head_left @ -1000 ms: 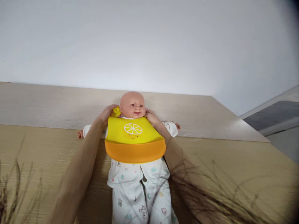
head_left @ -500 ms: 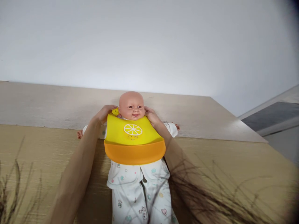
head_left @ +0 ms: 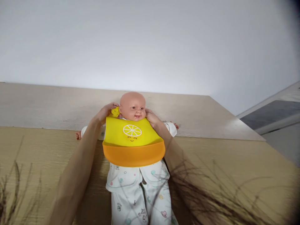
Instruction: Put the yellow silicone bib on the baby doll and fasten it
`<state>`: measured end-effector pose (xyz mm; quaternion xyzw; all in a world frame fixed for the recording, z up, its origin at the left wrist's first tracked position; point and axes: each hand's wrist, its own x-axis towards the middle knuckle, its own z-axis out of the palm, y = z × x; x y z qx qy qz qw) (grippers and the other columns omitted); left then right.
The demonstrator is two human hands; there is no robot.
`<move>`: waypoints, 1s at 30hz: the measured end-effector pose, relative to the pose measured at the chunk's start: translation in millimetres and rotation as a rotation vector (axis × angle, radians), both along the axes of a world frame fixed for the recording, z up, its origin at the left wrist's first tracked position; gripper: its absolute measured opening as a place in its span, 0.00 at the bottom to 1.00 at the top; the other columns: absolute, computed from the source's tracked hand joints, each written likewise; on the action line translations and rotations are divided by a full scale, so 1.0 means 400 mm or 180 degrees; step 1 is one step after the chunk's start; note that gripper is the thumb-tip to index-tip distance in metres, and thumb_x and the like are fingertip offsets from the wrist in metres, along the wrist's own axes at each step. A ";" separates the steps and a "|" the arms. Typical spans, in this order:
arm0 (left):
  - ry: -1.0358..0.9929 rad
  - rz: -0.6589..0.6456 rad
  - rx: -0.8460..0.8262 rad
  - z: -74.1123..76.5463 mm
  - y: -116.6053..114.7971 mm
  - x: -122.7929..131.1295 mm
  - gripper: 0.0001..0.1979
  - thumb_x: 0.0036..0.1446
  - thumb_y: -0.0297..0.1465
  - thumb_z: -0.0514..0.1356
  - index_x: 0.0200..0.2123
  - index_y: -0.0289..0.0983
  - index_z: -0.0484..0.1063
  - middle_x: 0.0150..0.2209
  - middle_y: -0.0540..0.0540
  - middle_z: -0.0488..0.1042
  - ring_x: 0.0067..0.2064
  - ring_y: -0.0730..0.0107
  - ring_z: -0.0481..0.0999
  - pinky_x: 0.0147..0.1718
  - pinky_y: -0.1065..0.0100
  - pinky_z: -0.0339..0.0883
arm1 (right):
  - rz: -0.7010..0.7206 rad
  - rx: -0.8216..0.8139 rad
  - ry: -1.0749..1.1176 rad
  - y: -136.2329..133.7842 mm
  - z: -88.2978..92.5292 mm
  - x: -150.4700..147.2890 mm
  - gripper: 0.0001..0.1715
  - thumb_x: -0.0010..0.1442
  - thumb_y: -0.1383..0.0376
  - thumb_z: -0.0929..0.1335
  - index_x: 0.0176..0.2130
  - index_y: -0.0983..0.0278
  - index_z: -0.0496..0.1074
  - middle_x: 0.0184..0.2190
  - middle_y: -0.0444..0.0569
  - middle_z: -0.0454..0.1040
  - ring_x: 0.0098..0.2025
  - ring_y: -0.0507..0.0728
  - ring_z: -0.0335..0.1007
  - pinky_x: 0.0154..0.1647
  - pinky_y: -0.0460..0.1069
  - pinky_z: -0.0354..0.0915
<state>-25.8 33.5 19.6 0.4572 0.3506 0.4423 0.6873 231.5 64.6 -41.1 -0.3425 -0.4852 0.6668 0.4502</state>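
Note:
A bald baby doll (head_left: 132,104) lies on its back, arms stretched out sideways, dressed in a white printed top and trousers (head_left: 126,200). Over its chest is a yellow silicone bib (head_left: 117,132) with a lemon-slice face and an orange catch pocket (head_left: 134,154). Beside the doll's head, on the left, my left hand (head_left: 106,113) is closed on the yellow strap end of the bib. My right hand (head_left: 152,118) is at the other side of the neck, fingers curled in behind the head. What those fingers hold is hidden.
The doll rests on a wooden surface (head_left: 51,156) with a paler strip (head_left: 47,106) along the back. Behind it rises a white wall (head_left: 150,47). A grey and white structure (head_left: 276,115) stands beyond the right edge. Dark strands of hair blur across the lower corners.
The doll's head has turned slightly to the right. My left hand has risen a little, and the strap end in it has tilted. My right hand stays at the neck.

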 end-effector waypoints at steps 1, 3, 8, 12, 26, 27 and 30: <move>0.0024 -0.0024 0.0016 -0.003 0.004 -0.003 0.10 0.47 0.32 0.64 0.36 0.37 0.74 0.25 0.48 0.76 0.26 0.63 0.77 0.26 0.66 0.72 | -0.0011 0.0018 0.0056 0.002 -0.002 0.000 0.27 0.40 0.67 0.75 0.43 0.61 0.78 0.42 0.50 0.83 0.36 0.60 0.80 0.37 0.53 0.75; 0.0081 -0.0047 0.0045 -0.005 0.010 -0.004 0.10 0.48 0.33 0.64 0.35 0.37 0.74 0.26 0.48 0.76 0.25 0.64 0.76 0.26 0.66 0.71 | -0.0079 0.0063 0.0158 0.007 -0.006 -0.001 0.33 0.40 0.68 0.75 0.49 0.59 0.77 0.42 0.49 0.83 0.35 0.60 0.79 0.36 0.53 0.75; 0.0493 0.0019 0.0054 0.012 0.004 0.005 0.12 0.53 0.40 0.62 0.29 0.36 0.73 0.22 0.47 0.73 0.22 0.68 0.72 0.22 0.69 0.65 | -0.0461 0.0010 0.0176 0.011 0.000 -0.009 0.35 0.38 0.68 0.74 0.50 0.59 0.75 0.35 0.46 0.82 0.30 0.58 0.77 0.33 0.52 0.74; 0.0634 0.0228 0.0071 0.013 0.003 0.007 0.12 0.54 0.40 0.63 0.29 0.37 0.74 0.22 0.48 0.73 0.22 0.70 0.70 0.23 0.70 0.64 | -0.0652 -0.0073 0.0156 0.005 0.018 -0.014 0.30 0.39 0.67 0.73 0.45 0.58 0.76 0.33 0.44 0.82 0.32 0.59 0.77 0.35 0.53 0.74; 0.0570 0.0368 0.0181 -0.018 0.008 0.005 0.19 0.48 0.43 0.70 0.37 0.34 0.79 0.34 0.44 0.81 0.32 0.64 0.78 0.32 0.66 0.72 | -0.0802 -0.0036 0.0089 -0.013 0.059 -0.025 0.28 0.40 0.64 0.74 0.45 0.60 0.77 0.33 0.45 0.81 0.32 0.57 0.76 0.34 0.51 0.71; 0.0607 0.0378 0.0141 -0.015 0.007 0.006 0.18 0.48 0.43 0.70 0.35 0.34 0.78 0.33 0.44 0.80 0.31 0.63 0.78 0.32 0.66 0.71 | -0.0814 -0.0048 0.0114 -0.015 0.061 -0.026 0.28 0.40 0.64 0.74 0.45 0.60 0.77 0.34 0.45 0.82 0.32 0.58 0.77 0.34 0.51 0.71; 0.0706 0.0365 -0.0015 -0.005 0.004 0.006 0.16 0.46 0.42 0.69 0.31 0.33 0.77 0.29 0.43 0.79 0.29 0.63 0.77 0.28 0.66 0.70 | -0.0825 -0.0010 0.0116 -0.015 0.061 -0.026 0.28 0.40 0.64 0.74 0.44 0.61 0.76 0.34 0.45 0.82 0.33 0.58 0.77 0.36 0.51 0.71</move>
